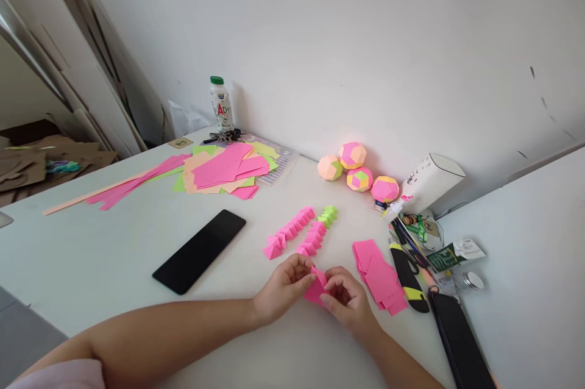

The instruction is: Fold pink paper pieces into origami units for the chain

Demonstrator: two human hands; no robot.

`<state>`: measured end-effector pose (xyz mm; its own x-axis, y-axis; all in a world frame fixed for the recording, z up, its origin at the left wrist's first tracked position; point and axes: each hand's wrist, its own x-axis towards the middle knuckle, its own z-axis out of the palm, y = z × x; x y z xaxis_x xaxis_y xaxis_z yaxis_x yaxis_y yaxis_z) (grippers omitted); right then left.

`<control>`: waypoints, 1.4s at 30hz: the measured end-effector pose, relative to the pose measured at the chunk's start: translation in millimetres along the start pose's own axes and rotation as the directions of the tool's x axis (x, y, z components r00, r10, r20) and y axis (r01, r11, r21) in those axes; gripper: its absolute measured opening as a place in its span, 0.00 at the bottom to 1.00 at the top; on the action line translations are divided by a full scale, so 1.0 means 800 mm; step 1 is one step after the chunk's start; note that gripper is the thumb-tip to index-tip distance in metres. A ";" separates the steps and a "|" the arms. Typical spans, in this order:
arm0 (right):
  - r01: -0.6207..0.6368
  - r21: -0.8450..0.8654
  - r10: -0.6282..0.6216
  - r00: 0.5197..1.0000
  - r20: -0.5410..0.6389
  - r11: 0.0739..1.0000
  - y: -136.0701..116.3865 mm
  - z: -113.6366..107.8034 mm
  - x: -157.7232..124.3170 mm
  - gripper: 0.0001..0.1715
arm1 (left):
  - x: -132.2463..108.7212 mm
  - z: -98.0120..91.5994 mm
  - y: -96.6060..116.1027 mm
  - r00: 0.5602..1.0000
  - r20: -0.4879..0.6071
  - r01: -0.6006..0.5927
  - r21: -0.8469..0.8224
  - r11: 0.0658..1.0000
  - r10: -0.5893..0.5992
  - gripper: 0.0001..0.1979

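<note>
Between my two hands is a pink piece of paper (314,292), partly folded. My left hand (284,286) pinches its upper left side with thumb and fingers. On the other side, my right hand (346,297) grips its right edge, with the thumb in front. Just beyond my hands stand two rows of small folded paper pieces: a left row of pink pieces (289,231), and a right row of pink pieces (312,239) ending in green pieces (328,215). A stack of pink paper slips (381,279) lies to the right of my right hand.
A black phone-like slab (200,252) lies left. Behind it are coloured paper sheets (223,169), paper strips (137,182), keys (225,135) and a bottle (222,103). Several paper balls (351,156) rest by the wall. At right are a utility knife (408,276) and a black case (461,337).
</note>
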<state>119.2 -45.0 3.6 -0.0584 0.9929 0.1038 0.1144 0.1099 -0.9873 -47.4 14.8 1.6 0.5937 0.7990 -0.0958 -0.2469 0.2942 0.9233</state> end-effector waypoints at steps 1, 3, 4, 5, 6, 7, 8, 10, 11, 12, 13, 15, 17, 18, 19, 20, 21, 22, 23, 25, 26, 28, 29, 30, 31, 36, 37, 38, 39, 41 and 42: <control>0.001 -0.010 -0.001 1.000 0.005 1.000 -0.001 0.000 0.000 0.06 | 0.000 0.000 0.001 1.000 0.009 0.001 -0.006 1.000 -0.001 0.15; 0.006 -0.021 -0.006 1.000 0.012 1.000 -0.004 0.000 -0.001 0.06 | -0.001 0.000 0.003 1.000 0.020 0.003 -0.013 1.000 -0.003 0.15; 0.007 -0.016 -0.007 1.000 0.017 1.000 -0.006 0.001 -0.001 0.06 | -0.001 0.000 0.003 1.000 0.020 0.000 -0.014 1.000 0.000 0.15; 0.007 -0.008 -0.006 1.000 0.025 1.000 -0.007 0.000 -0.001 0.06 | -0.001 0.000 0.004 1.000 0.019 -0.006 -0.013 1.000 0.006 0.15; 0.006 -0.002 -0.006 0.999 0.034 1.000 -0.008 0.000 -0.001 0.06 | -0.001 0.000 0.004 1.000 0.021 -0.011 -0.016 1.000 0.012 0.14; 0.006 -0.002 -0.005 0.999 0.041 1.000 -0.009 0.000 -0.001 0.06 | -0.001 0.000 0.003 0.999 0.030 -0.016 -0.028 0.999 0.017 0.14; 0.007 -0.009 -0.007 0.999 0.045 1.000 -0.009 0.000 -0.001 0.07 | -0.001 0.000 0.002 0.999 0.046 -0.014 -0.049 0.999 0.016 0.15; 0.016 -0.030 -0.015 0.999 0.042 0.999 -0.008 0.000 -0.001 0.07 | 0.000 0.000 0.000 0.997 0.083 0.004 -0.091 0.996 0.004 0.15; 0.021 -0.038 -0.020 0.999 0.041 0.999 -0.008 0.000 0.000 0.08 | 0.000 0.001 -0.001 0.996 0.092 0.013 -0.101 0.995 -0.003 0.16; 0.024 -0.042 -0.022 0.999 0.041 0.999 -0.007 0.000 0.000 0.08 | 0.000 0.001 -0.001 0.996 0.092 0.019 -0.100 0.995 -0.009 0.16; 0.026 -0.046 -0.024 0.999 0.043 0.999 -0.006 0.000 0.000 0.08 | 0.000 0.002 -0.002 0.996 0.086 0.023 -0.089 0.996 -0.016 0.16; 0.030 -0.063 -0.028 0.998 0.048 0.998 -0.006 0.001 0.001 0.08 | 0.000 0.003 -0.001 0.997 0.066 0.030 -0.059 0.998 -0.026 0.17; 0.048 -0.102 -0.043 0.998 0.046 0.994 -0.005 0.001 0.001 0.08 | 0.000 0.004 0.001 0.999 0.036 0.040 -0.031 0.999 -0.039 0.17; 0.060 -0.131 -0.054 0.997 0.050 0.990 -0.006 0.001 0.000 0.08 | -0.001 0.005 0.002 0.999 0.016 0.038 -0.015 0.999 -0.037 0.17; 0.074 -0.168 -0.065 0.996 0.062 0.983 -0.006 0.002 0.000 0.08 | -0.001 0.005 0.003 0.999 -0.008 0.032 -0.001 1.000 -0.032 0.17; 0.093 -0.215 -0.075 0.993 0.089 0.972 -0.007 0.003 -0.001 0.09 | -0.002 0.005 0.003 0.999 -0.032 0.025 0.009 1.000 -0.024 0.16; 0.121 -0.272 -0.089 0.988 0.127 0.955 -0.007 0.005 -0.003 0.10 | -0.002 0.005 0.004 0.999 -0.050 0.018 0.013 1.000 -0.018 0.16; 0.156 -0.339 -0.102 0.980 0.171 0.928 -0.009 0.007 -0.005 0.14 | -0.002 0.005 0.003 0.998 -0.062 0.014 0.008 1.000 -0.013 0.15; 0.200 -0.410 -0.116 0.968 0.221 0.890 -0.010 0.011 -0.007 0.19 | -0.002 0.005 0.003 0.998 -0.067 0.011 -0.001 1.000 -0.011 0.14; 0.279 -0.547 -0.127 0.946 0.299 0.789 -0.012 0.018 -0.012 0.30 | -0.002 0.004 0.002 0.998 -0.065 0.008 -0.018 1.000 -0.009 0.14; 0.300 -0.600 -0.116 0.938 0.325 0.742 -0.013 0.021 -0.015 0.32 | -0.002 0.004 0.001 0.998 -0.062 0.006 -0.021 1.000 -0.007 0.14; 0.292 -0.666 -0.075 0.939 0.335 0.686 -0.014 0.027 -0.019 0.30 | -0.002 0.004 0.001 0.998 -0.057 0.010 -0.013 1.000 -0.011 0.14; 0.277 -0.681 -0.055 0.943 0.329 0.678 -0.014 0.028 -0.020 0.27 | -0.002 0.004 0.002 0.998 -0.053 0.017 -0.005 1.000 -0.018 0.14; 0.258 -0.686 -0.041 0.948 0.316 0.680 -0.014 0.029 -0.020 0.25 | -0.002 0.004 0.003 0.999 -0.048 0.025 0.004 1.000 -0.025 0.14; 0.243 -0.683 -0.034 0.952 0.304 0.689 -0.013 0.029 -0.020 0.23 | -0.002 0.004 0.004 0.999 -0.040 0.034 0.016 0.999 -0.033 0.14; 0.176 -0.574 -0.080 0.979 0.188 0.799 -0.008 0.025 -0.014 0.06 | -0.006 0.004 0.007 0.993 0.108 0.032 0.121 0.992 -0.045 0.11; 0.154 -0.518 -0.089 0.985 0.149 0.841 -0.008 0.024 -0.012 0.06 | -0.007 0.003 0.006 0.989 0.145 -0.011 0.177 0.984 -0.015 0.10; 0.131 -0.451 -0.091 0.990 0.110 0.883 -0.007 0.024 -0.011 0.07 | -0.007 0.003 0.006 0.984 0.175 -0.068 0.243 0.968 0.025 0.09; 0.111 -0.381 -0.088 0.993 0.076 0.918 -0.007 0.023 -0.009 0.08 | -0.008 0.002 0.006 0.978 0.198 -0.126 0.311 0.942 0.065 0.08; 0.078 -0.273 -0.072 0.997 0.031 0.959 -0.008 0.021 -0.007 0.07 | -0.009 0.000 0.005 0.967 0.226 -0.204 0.412 0.888 0.117 0.07; 0.069 -0.239 -0.066 0.998 0.019 0.969 -0.008 0.020 -0.006 0.07 | -0.009 -0.001 0.005 0.963 0.238 -0.224 0.436 0.872 0.128 0.08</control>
<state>103.2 -51.1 7.6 -0.0843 0.9824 0.1668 0.3435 0.1858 -0.9206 -53.7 10.4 5.3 0.7226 0.6817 0.1144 -0.0145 -0.1505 0.9885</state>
